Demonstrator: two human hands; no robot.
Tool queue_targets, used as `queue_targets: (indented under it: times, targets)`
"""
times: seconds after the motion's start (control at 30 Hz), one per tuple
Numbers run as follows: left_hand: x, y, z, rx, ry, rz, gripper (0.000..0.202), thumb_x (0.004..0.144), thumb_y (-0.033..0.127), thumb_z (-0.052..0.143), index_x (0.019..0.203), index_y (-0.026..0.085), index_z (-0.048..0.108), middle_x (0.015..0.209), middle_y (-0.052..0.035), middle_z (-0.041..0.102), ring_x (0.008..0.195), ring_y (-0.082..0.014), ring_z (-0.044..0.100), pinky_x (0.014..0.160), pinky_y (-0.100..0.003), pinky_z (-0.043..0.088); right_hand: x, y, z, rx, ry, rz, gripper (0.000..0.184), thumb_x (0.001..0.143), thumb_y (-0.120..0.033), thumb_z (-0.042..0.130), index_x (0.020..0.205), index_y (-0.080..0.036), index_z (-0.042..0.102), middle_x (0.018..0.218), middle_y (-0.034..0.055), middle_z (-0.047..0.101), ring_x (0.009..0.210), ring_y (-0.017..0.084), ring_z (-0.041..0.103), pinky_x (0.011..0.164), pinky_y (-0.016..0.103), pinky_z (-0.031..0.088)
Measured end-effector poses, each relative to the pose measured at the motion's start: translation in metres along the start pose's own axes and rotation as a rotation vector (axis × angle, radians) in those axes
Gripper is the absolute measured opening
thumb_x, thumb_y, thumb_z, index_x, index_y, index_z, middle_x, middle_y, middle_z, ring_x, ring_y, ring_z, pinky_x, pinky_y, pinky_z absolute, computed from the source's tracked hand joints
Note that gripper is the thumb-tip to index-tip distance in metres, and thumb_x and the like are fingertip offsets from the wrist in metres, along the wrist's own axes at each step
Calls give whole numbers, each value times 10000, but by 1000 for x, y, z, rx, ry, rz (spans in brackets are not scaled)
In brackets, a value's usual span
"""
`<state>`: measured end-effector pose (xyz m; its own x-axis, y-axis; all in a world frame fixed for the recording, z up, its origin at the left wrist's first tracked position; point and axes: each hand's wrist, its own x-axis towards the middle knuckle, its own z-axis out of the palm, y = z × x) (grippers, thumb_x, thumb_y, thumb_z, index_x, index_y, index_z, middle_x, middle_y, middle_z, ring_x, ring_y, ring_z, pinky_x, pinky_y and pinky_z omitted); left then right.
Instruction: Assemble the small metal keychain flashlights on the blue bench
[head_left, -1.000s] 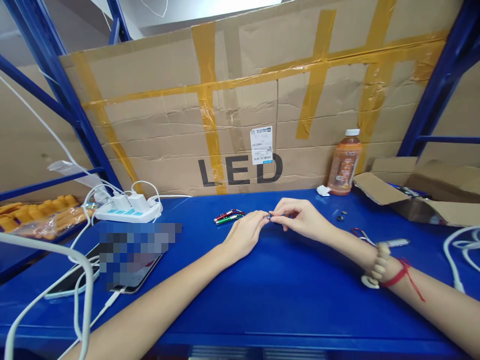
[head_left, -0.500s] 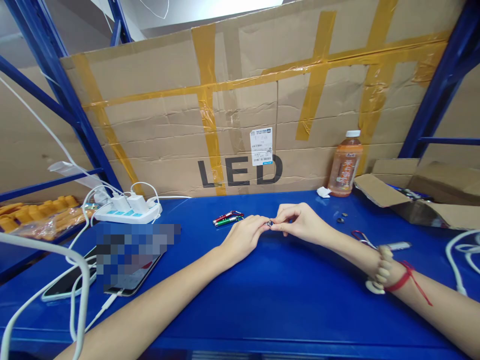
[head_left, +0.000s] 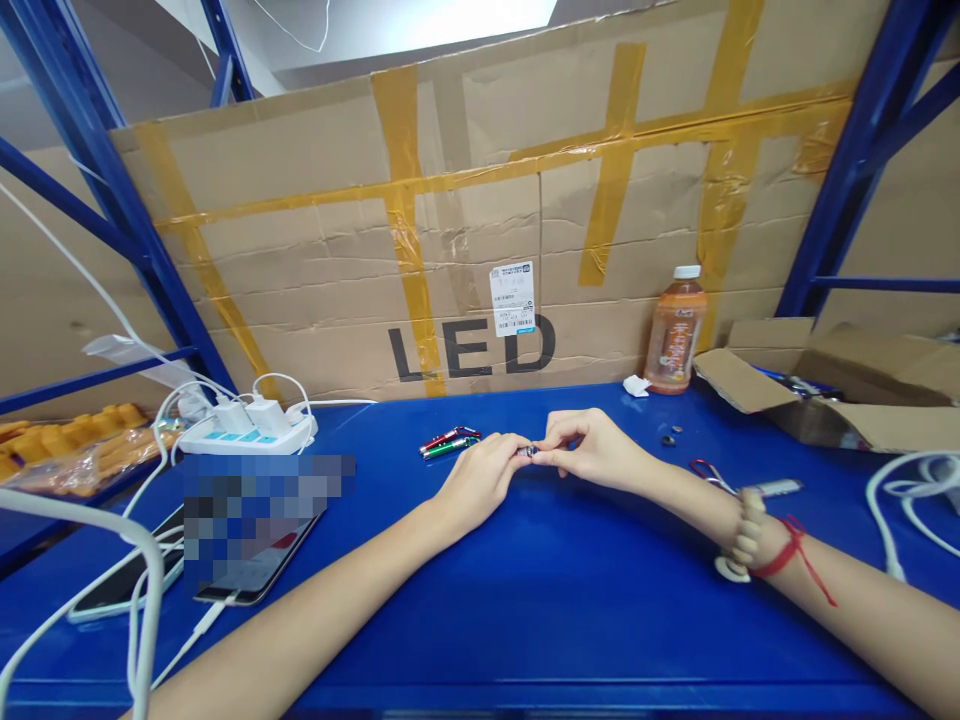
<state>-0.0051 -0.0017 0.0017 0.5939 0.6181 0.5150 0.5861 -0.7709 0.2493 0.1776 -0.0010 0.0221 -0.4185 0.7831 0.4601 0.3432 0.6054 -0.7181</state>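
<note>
The fingertips of my left hand [head_left: 474, 484] and my right hand [head_left: 594, 446] meet over the blue table. Between them is a small, shiny, silver-and-dark metal piece [head_left: 529, 451], pinched from both sides. It is mostly covered by my fingers, so its kind cannot be made out. Just beyond my left hand lie a red pen-shaped metal tube [head_left: 444, 438] and a green one [head_left: 450, 448], side by side. To the right of my right hand, a few tiny dark round parts [head_left: 668, 440] rest on the table. Near my right wrist are a red carabiner clip [head_left: 706, 470] and a silver tube [head_left: 780, 488].
A power strip [head_left: 247, 436] with white cables and two phones [head_left: 262, 560] occupies the left side. At the back right stand a drink bottle [head_left: 676, 335], a crumpled tissue [head_left: 636, 386] and an open cardboard box [head_left: 847, 425]. A large cardboard sheet [head_left: 337, 300] closes off the back.
The view has shifted slightly, moving most things a little left in the picture. Both hands still pinch the small metal piece, which now appears turned a little.
</note>
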Motion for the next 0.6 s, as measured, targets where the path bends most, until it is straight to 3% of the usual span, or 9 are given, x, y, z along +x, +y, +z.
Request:
queue_targets:
  times: [0.13, 0.4, 0.6]
  targets:
    - [0, -1, 0, -1, 2, -12, 154, 907, 221, 392, 952, 182, 535, 901, -33, 627, 829, -162, 575, 735, -272, 450, 0, -3, 2, 23, 13, 57, 385, 614, -519, 680, 540, -144, 630, 586, -1, 534, 406, 63, 498, 408, 208, 412]
    - [0, -3, 2, -37, -4, -37, 146, 908, 235, 393, 942, 186, 526, 907, -35, 618, 843, -158, 575, 757, -271, 449, 1, -3, 6, 109, 0, 315, 364, 565, -484, 717, 594, -131, 637, 465, -10, 533, 400, 83, 501, 324, 170, 368]
    - [0, -3, 1, -19, 9, -1, 168, 911, 246, 389, 943, 197, 546, 901, -27, 624, 837, -157, 568, 757, -275, 445, 2, 0, 5, 116, -20, 363, 327, 577, -456, 722, 608, -137, 655, 444, -7, 551, 390, 75, 492, 328, 163, 367]
